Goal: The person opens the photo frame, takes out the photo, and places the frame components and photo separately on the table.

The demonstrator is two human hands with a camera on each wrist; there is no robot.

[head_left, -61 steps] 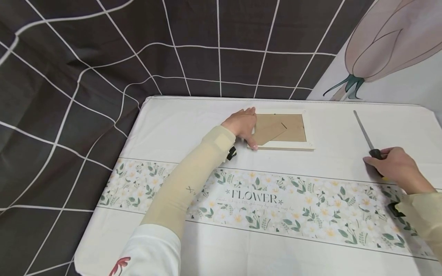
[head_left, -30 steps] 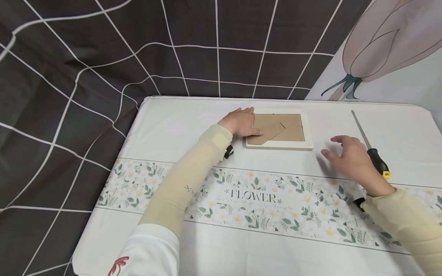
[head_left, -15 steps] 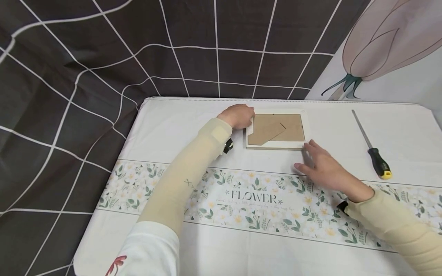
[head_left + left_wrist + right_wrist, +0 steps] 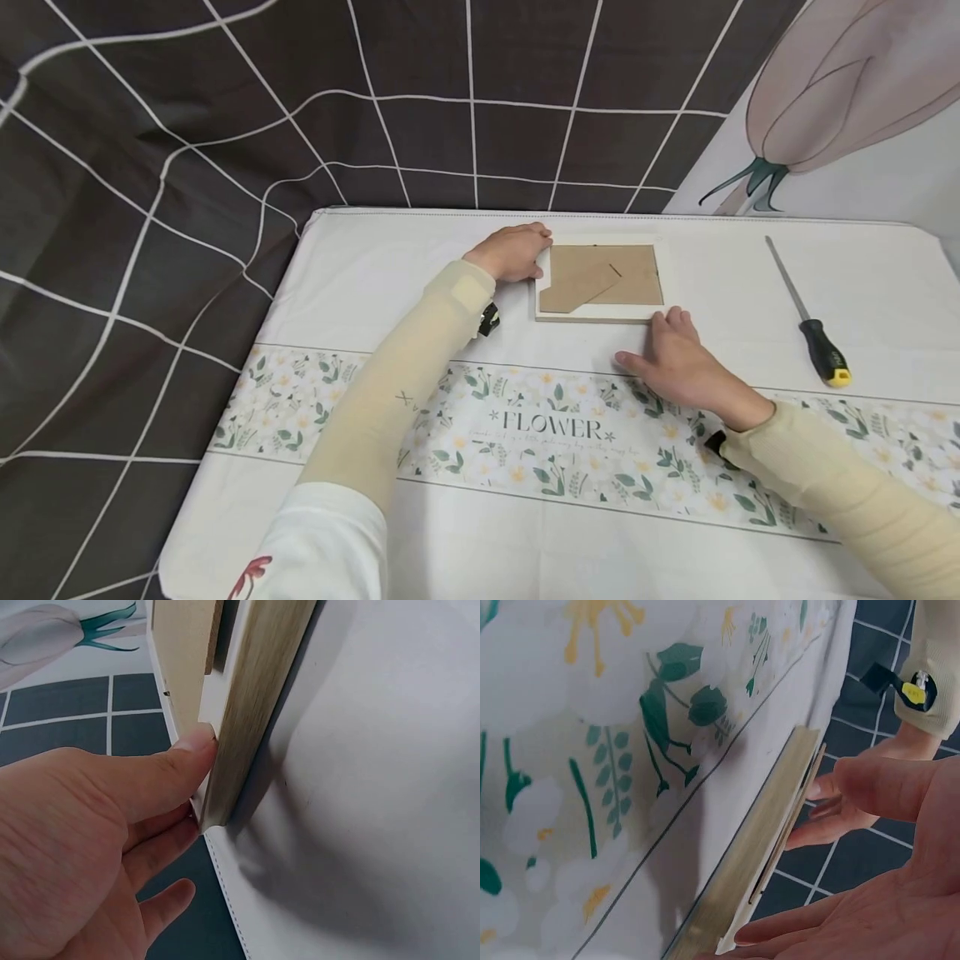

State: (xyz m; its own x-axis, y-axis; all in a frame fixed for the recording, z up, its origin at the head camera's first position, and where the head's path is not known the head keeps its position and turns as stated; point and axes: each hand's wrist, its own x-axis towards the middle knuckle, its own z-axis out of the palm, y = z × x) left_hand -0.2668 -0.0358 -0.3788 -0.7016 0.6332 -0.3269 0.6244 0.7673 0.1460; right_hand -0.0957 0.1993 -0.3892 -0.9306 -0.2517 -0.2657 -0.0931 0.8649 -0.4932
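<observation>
With the left grip [image 4: 510,252] pinching the left edge of the picture frame [image 4: 603,279] on the far counter [image 4: 405,275] and the right grip [image 4: 690,367] unclenched at its near right corner, steadying both ends evenly should prevent twisting.

the head view looks forward and down, far back enough for frame [image 4: 603,287], table [image 4: 480,542] and curtain [image 4: 420,67] together. the left wrist view, close and tilted, faces the frame's end past the left hand [image 4: 97,825]. the right wrist view, also close and tilted, looks along the frame from the right hand [image 4: 900,907]; both wrist views share the left hand.
</observation>
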